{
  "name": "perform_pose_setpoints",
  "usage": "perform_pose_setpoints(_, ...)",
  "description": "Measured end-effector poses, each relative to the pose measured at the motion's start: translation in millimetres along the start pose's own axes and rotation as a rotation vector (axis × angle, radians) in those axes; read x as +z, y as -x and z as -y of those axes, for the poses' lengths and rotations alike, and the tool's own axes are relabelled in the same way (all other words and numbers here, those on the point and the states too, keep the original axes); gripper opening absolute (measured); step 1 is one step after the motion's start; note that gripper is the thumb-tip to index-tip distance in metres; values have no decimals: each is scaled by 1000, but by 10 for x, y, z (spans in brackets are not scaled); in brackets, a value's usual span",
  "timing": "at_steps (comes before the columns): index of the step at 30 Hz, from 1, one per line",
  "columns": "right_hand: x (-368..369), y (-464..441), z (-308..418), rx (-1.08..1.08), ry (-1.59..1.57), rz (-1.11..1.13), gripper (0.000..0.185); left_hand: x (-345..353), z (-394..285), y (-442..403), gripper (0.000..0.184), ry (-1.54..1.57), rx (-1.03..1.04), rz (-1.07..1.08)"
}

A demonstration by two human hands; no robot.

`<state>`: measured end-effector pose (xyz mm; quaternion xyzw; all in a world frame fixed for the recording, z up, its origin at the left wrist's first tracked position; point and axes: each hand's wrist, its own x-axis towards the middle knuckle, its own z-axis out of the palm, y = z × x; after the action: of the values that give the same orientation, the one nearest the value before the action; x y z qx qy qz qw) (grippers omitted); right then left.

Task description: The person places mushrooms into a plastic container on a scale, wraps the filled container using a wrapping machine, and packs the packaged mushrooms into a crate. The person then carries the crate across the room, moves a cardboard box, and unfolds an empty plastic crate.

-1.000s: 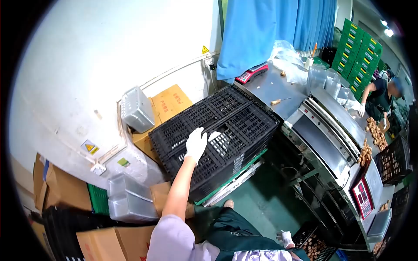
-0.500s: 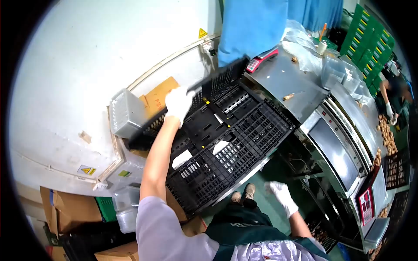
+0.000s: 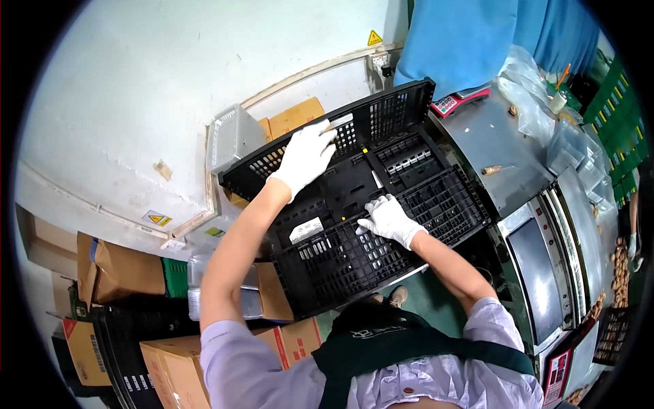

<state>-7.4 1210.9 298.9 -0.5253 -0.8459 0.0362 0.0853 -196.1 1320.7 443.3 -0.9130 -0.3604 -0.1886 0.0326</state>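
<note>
A black folding plastic crate point(image 3: 320, 269) lies before me with its far side panel point(image 3: 388, 116) tilted up and its near panel folded flat. My left hand point(image 3: 306, 158), in a white glove, is closed on the upper edge of that raised panel. Over the inner edge of the flat near panel, the gloved fingers of my right hand point(image 3: 392, 219) are bent and gripping, though their tips are partly hidden. A white label point(image 3: 306, 230) shows on the crate, to the left of my right hand.
Clear plastic tubs point(image 3: 235, 140) and a cardboard box point(image 3: 296, 117) sit behind the crate by the wall. Right of it, a steel table point(image 3: 507, 153) carries a red scale point(image 3: 460, 102) and plastic bags. Cardboard boxes point(image 3: 170, 361) stand at lower left. Another person's hand point(image 3: 635, 249) shows far right.
My right hand has come from beside my body onto the near panel. My left hand stays on the far panel, which now shows more of its inner face. The view has shifted left.
</note>
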Motion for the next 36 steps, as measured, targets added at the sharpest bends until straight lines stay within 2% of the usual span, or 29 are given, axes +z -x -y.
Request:
perform_pose_setpoints(1,-135,-3,29,9,-1,59,47,-44,-41,97,32,30,11,57)
perform_pose_setpoints(2,-277,26,64,-49,49,-54,48,-58,-58,194,33,28,30,128)
perform_pose_setpoints(3,-649,109,157,-70,63,-35,45,-64,-87,308,33,32,48,199)
perform_pose_setpoints(5,-1123,388,203,-183,-85,-135,43,-185,-250,503,35,103,11,319)
perform_pose_setpoints(7,-1645,763,288,-309,-78,-53,41,-198,-375,653,37,198,-42,459)
perform_pose_setpoints(9,-1888,1058,337,-403,-176,189,41,-59,-428,803,40,230,-7,567)
perform_pose_setpoints(11,-1924,1176,318,-392,-197,175,40,181,-476,962,44,207,53,648)
perform_pose_setpoints(13,-1981,984,168,-312,-358,457,35,444,-507,1117,46,178,109,640)
perform_pose_setpoints(14,-1940,810,72,-169,-468,614,36,525,-552,1132,50,149,105,738)
perform_pose_setpoints(17,-1562,242,-218,327,-757,1020,42,765,-601,1234,59,-14,245,758)
perform_pose_setpoints(21,-862,-121,-534,298,-180,880,51,945,-603,1373,61,-90,249,751)
perform_pose_setpoints(22,-771,-149,-509,353,-80,973,53,976,-601,1400,59,-101,247,696)
perform_pose_setpoints(23,-705,-82,-496,417,-99,939,53,1009,-599,1428,54,-99,260,645)
perform_pose_setpoints(25,-620,-32,-506,339,-70,871,52,1085,-614,1445,49,-98,256,594)
perform_pose_setpoints(26,-496,20,-584,262,-14,764,50,1100,-615,1437,47,-77,263,562)
perform_pose_setpoints(27,-552,37,-572,329,-59,754,46,1073,-626,1374,47,-81,261,556)
perform_pose_setpoints(29,-506,33,-605,390,-106,749,39,999,-661,1276,46,-112,267,708)
perform_pose_setpoints(31,-570,24,-552,418,-123,715,36,958,-688,1261,44,-119,269,654)
perform_pose_setpoints(33,-680,50,-531,451,-141,681,33,870,-740,1194,50,-131,273,701)
perform_pose_setpoints(36,-883,140,-572,492,-201,506,31,650,-739,1108,51,-30,234,690)
